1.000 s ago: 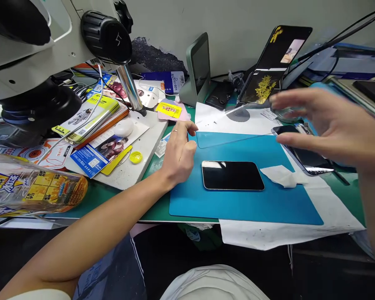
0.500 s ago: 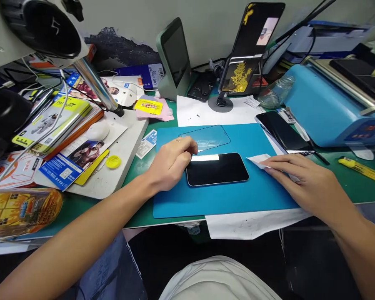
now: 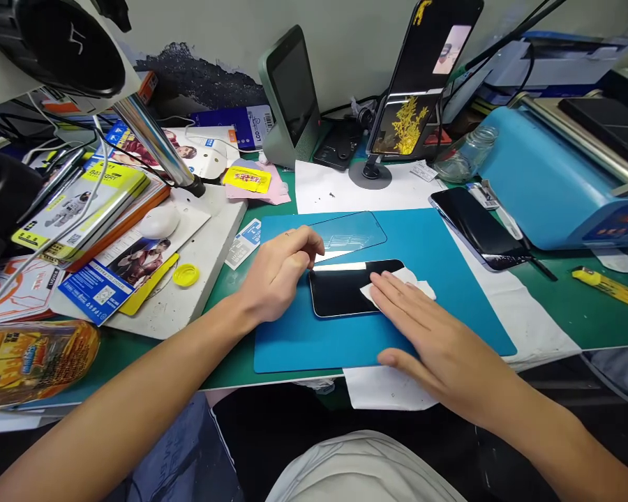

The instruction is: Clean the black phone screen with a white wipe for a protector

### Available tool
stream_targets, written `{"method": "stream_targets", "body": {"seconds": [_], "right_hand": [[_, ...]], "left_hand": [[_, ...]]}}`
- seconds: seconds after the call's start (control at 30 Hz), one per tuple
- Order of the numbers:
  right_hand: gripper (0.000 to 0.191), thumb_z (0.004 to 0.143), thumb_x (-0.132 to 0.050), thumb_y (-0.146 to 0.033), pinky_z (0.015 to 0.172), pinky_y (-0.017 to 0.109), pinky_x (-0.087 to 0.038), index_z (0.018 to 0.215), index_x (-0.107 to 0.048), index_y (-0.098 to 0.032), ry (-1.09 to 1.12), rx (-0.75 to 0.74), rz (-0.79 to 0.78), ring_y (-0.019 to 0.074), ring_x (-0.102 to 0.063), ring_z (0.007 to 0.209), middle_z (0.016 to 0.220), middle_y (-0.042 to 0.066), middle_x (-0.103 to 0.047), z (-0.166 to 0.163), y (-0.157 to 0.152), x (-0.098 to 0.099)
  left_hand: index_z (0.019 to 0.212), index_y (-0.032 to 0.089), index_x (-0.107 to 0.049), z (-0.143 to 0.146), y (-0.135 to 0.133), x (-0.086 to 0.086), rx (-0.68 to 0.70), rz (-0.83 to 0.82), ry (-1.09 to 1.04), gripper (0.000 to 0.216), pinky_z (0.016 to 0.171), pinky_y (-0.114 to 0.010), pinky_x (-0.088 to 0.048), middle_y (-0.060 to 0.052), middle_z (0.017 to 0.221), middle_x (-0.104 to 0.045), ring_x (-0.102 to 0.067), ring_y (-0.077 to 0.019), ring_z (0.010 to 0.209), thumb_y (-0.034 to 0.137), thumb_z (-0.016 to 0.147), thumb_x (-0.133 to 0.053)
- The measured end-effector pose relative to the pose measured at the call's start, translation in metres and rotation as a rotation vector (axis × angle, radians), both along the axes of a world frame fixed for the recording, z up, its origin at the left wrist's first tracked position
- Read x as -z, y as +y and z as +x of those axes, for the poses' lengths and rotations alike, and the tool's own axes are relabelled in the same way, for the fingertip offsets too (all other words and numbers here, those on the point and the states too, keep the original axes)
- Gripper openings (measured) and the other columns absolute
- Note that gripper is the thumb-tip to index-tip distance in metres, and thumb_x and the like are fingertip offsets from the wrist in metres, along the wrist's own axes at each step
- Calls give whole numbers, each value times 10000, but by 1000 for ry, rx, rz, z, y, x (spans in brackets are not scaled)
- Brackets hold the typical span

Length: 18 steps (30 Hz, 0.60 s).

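A phone (image 3: 340, 291) lies screen up on the blue mat (image 3: 303, 348), its dark glass reflecting a bright strip along the top edge. My left hand (image 3: 280, 275) is closed at its upper left corner, the fingers curled and the fingertips partly hidden. Flat over the right part of the screen lies my right hand (image 3: 434, 335), fingers stretched out and thumb apart. Under those fingers a white wipe (image 3: 421, 284) is pressed against the glass. Just behind the phone rests a clear screen protector (image 3: 353, 233) with a black border, partly hidden by my left hand.
A second phone (image 3: 476, 226) lies to the right near a yellow cutter knife (image 3: 612, 287) and a blue machine (image 3: 549, 174). A folding phone (image 3: 423, 84) stands on a holder at the back. Boxes (image 3: 78, 209) and a lamp post (image 3: 157, 146) crowd the left.
My right hand has moved left with the wipe, from the mat beside the phone onto its screen, and its fingers have flattened. My left hand stays by the phone's corner.
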State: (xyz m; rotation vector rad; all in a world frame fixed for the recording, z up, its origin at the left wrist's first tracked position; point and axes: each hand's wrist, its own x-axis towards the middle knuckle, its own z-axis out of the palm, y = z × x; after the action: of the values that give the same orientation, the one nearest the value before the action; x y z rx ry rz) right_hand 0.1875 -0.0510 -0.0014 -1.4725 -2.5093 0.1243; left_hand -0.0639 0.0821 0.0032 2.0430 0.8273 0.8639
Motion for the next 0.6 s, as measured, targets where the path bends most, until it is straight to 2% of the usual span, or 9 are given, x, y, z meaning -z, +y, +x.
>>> {"method": "stream_targets", "body": {"seconds": [0.1, 0.27, 0.33, 0.43, 0.6], "right_hand": [[865, 977, -482, -608, 1179, 552, -395, 1624, -209, -104, -58, -8, -68, 356, -260, 1529, 1664, 193, -259, -8, 8, -3], [938, 964, -464, -645, 1187, 573, -370, 1646, -57, -147, -57, -15, -103, 354, -187, 1548, 1692, 170, -159, -10, 11, -9], [927, 975, -431, -647, 1189, 572, -369, 1648, -24, -157, -41, -8, -70, 354, -187, 1548, 1694, 164, -164, -8, 6, -9], [887, 998, -401, -621, 1160, 553, -422, 1649, -17, -157, -61, 19, -33, 352, -276, 1526, 1680, 173, -228, -6, -6, -5], [877, 1000, -432, -593, 1121, 536, -478, 1645, -80, -115, -103, 48, -29, 357, -345, 1497, 1657, 193, -282, -11, -12, -1]], "left_hand": [[901, 207, -574, 0, 0, 0, -13, 7, 5, 258, 708, -383, -440, -34, 779, -614, -552, -214, 753, 244, 857, -322], [902, 209, -577, 0, 1, 0, -25, 17, 26, 272, 701, -388, -470, -42, 780, -624, -568, -218, 743, 259, 866, -312], [899, 208, -578, 0, 1, -1, -27, 20, 29, 272, 702, -388, -478, -43, 778, -626, -575, -219, 750, 255, 860, -313], [901, 207, -579, 0, 1, -1, -11, 24, 32, 273, 704, -389, -482, -42, 773, -625, -580, -220, 753, 252, 857, -314], [899, 206, -581, 0, 1, -2, -6, 27, 25, 268, 705, -384, -469, -38, 776, -624, -574, -215, 747, 251, 862, -319]]}}
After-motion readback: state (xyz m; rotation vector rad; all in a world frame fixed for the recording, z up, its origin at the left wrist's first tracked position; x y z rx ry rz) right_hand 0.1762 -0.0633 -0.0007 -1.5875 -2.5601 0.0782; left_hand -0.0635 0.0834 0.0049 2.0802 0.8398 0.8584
